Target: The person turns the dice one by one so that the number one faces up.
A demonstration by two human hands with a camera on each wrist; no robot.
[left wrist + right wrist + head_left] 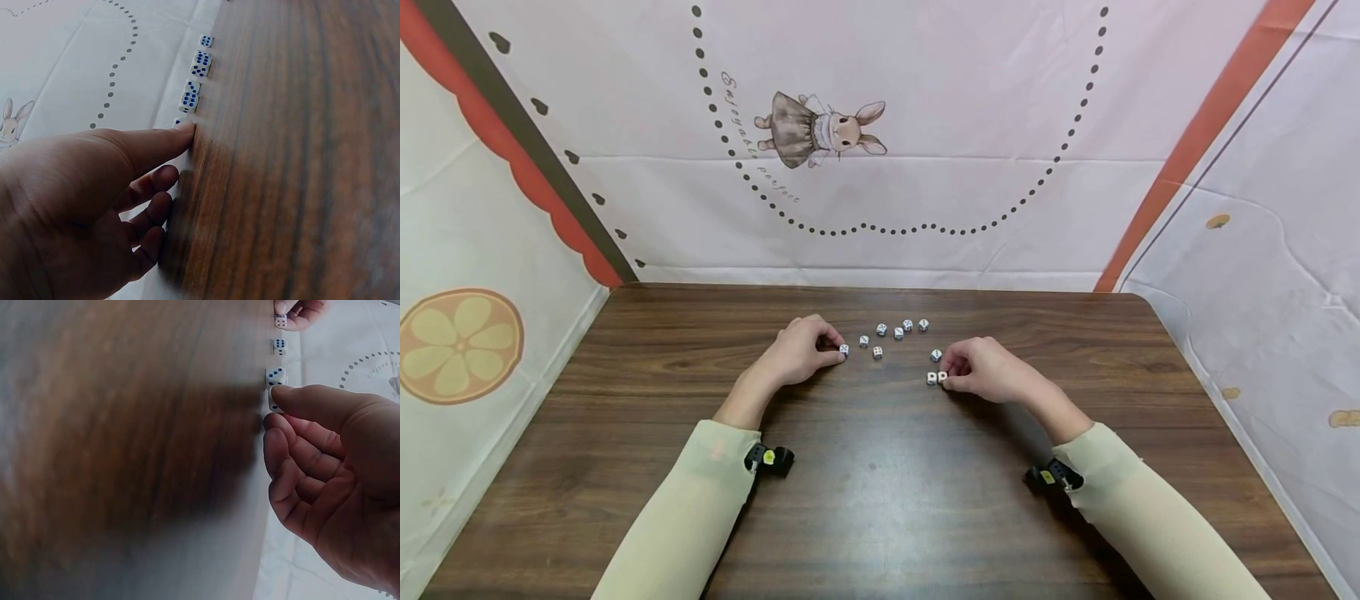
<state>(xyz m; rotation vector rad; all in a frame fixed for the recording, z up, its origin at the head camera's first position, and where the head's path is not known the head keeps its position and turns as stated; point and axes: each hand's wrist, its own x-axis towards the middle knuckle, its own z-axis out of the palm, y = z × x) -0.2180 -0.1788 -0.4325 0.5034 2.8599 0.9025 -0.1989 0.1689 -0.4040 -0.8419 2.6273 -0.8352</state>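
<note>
Several small white dice with dark pips lie on the brown wooden table. My left hand [797, 348] pinches a die [844, 350] at the left end of the group, between thumb and fingers; in the left wrist view the thumb covers most of that die [179, 122]. Across from it, my right hand [988, 369] pinches another die [943, 377], partly hidden by the thumb in the right wrist view. A second die [932, 378] sits right beside it on the left, and a further die [936, 355] lies just behind these two.
Between the hands and farther back, loose dice are scattered, among them a die [877, 353] near the middle and one at the back right [923, 325]. The wooden table [880, 500] meets a white printed cloth [925, 192] at its far edge. Cloth hangs on both sides too.
</note>
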